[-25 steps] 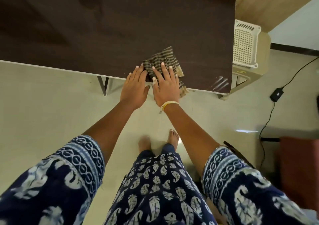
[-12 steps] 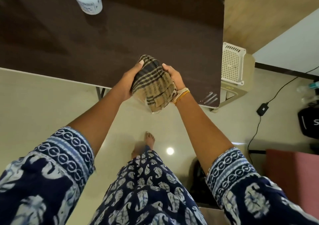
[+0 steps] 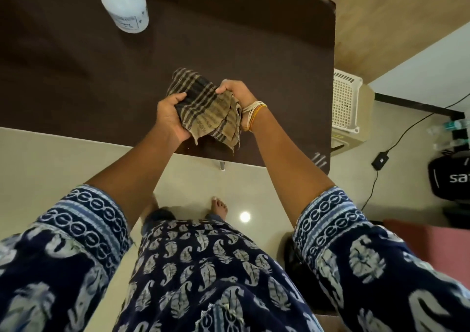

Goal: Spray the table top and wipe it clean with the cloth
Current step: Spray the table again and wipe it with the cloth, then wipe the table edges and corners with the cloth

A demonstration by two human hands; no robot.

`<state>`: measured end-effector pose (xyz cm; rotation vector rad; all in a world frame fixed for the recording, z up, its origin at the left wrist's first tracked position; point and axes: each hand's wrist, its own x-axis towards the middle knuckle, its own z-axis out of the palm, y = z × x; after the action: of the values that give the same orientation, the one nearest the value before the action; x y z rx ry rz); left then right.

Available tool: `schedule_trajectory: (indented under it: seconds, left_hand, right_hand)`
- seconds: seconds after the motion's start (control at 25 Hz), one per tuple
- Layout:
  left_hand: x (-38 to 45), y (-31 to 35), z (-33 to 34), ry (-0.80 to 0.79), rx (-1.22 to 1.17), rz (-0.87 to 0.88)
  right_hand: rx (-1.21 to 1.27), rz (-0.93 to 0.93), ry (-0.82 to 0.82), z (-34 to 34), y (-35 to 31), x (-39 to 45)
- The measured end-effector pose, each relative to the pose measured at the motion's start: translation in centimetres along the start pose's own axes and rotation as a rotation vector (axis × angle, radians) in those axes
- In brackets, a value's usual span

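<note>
Hidden or cut off: the spray bottle (image 3: 124, 4) is cropped by the top edge, so its nozzle cannot be seen; its label print is too blurred to read. The fingers of both hands are mostly buried in cloth folds. The black bag (image 3: 450, 176) at the right edge is cut off, its lettering partial.
Cloth: the checked brown-and-beige cloth (image 3: 206, 107) is bunched and lifted off the worktop, above the near edge; its long axis runs from upper left to lower right, with frayed corners hanging down towards the person.
Hands: the left hand (image 3: 170, 115) grips the cloth's left side, the right hand (image 3: 236, 95) clutches its upper right part; the two are close together, with cloth between them.
Bottle: stands far left on the worktop, well apart from the cloth.
Worktop: dark brown wood-grain worktop (image 3: 254, 39) with a pale edge strip.
Room: glossy cream floor (image 3: 50, 163), a white perforated basket (image 3: 346, 100) just beside the worktop's right end, a black cable and adapter (image 3: 380, 160) on the floor.
</note>
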<state>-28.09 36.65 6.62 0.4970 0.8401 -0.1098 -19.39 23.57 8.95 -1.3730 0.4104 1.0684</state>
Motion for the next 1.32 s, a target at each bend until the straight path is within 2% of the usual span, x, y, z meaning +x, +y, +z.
schedule_trajectory:
  seconds: [0.12, 0.28, 0.36, 0.44, 0.6, 0.76, 0.92, 1.08, 1.2, 1.32]
  left_hand:
    - [1.0, 4.9, -2.2, 0.022, 0.012, 0.030]
    - [1.8, 12.5, -5.6, 0.036, 0.138, 0.021]
    - [2.4, 16.7, -7.5, 0.029, 0.147, 0.003]
    - [2.8, 20.4, -9.0, 0.022, 0.152, -0.008]
    - [3.9, 24.3, -10.6, -0.027, 0.200, -0.051]
    - [5.2, 26.2, -10.6, -0.082, 0.233, -0.111]
    - [6.5, 28.0, -10.7, -0.106, 0.258, -0.132]
    - [7.4, 28.5, -11.4, -0.122, 0.275, -0.154]
    - [7.9, 28.2, -11.6, -0.138, 0.329, -0.174]
    - [8.1, 27.7, -11.4, -0.161, 0.339, -0.194]
  right_hand:
    - [-0.111, -0.031, 0.063, 4.2, -1.1, 2.3]
    - [-0.397, -0.073, 0.369, 10.1, -3.8, 7.4]
    - [-0.316, -0.149, 0.533, 12.6, -5.1, 9.3]
    - [-0.106, -0.215, 0.596, 15.2, -6.5, 10.3]
    - [-0.160, -0.532, 0.514, 19.9, -9.9, 12.1]
    - [-0.371, -0.607, 0.418, 23.5, -12.5, 15.2]
    - [-0.504, -0.668, 0.488, 24.4, -13.2, 16.7]
    - [-0.248, -0.755, 0.509, 23.8, -11.6, 16.1]
    - [-0.377, -0.556, 0.486, 22.0, -10.1, 14.1]
    - [-0.632, -0.263, 0.270, 20.6, -8.6, 10.3]
